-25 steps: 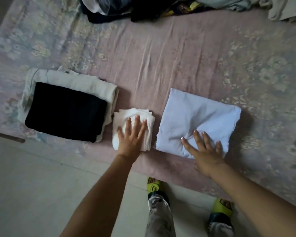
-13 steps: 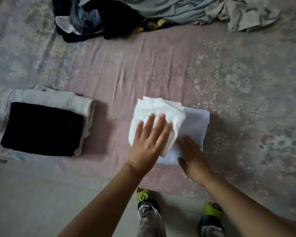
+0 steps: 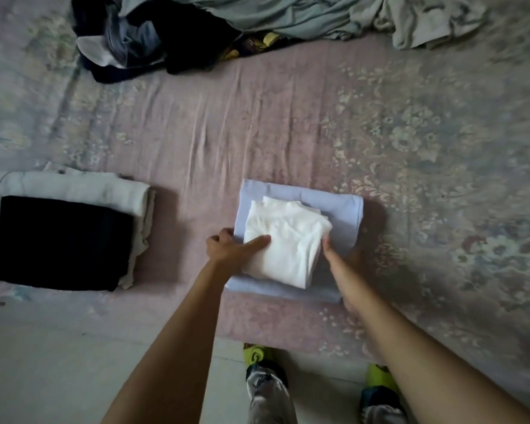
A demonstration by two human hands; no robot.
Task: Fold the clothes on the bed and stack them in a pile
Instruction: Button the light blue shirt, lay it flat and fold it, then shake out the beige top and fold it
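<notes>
Head view, nearest first: two feet in yellow-green slippers [image 3: 256, 355] stand on the pale tiled floor [image 3: 43, 362] at the edge of the bed, which places the person square to the work.

Both forearms reach forward to the small folded white cloth garment [image 3: 285, 243]. It lies on top of the larger folded pale lilac garment [image 3: 343, 209], inside its outline, so the wider piece serves as the base. The left hand [image 3: 227, 250] holds the white garment's left edge; its thumb lies across the top and the other fingers appear tucked beneath, though they are hidden. The right hand [image 3: 338, 258] sits against the garment's right edge with its fingers out of sight below the fabric, so their state cannot be told. Placing a hand at each side likely serves to square the piece on its base or to lift both together.

To the left, well apart, a folded black garment [image 3: 58, 243] rests on a folded cream garment [image 3: 74, 188], forming the existing pile.

Beyond, the pink floral bedsheet [image 3: 288, 117] is creased. At the far edge lies an unfolded heap of dark clothes [image 3: 153, 47] and grey-green fabric [image 3: 288, 16], so work remains.
</notes>
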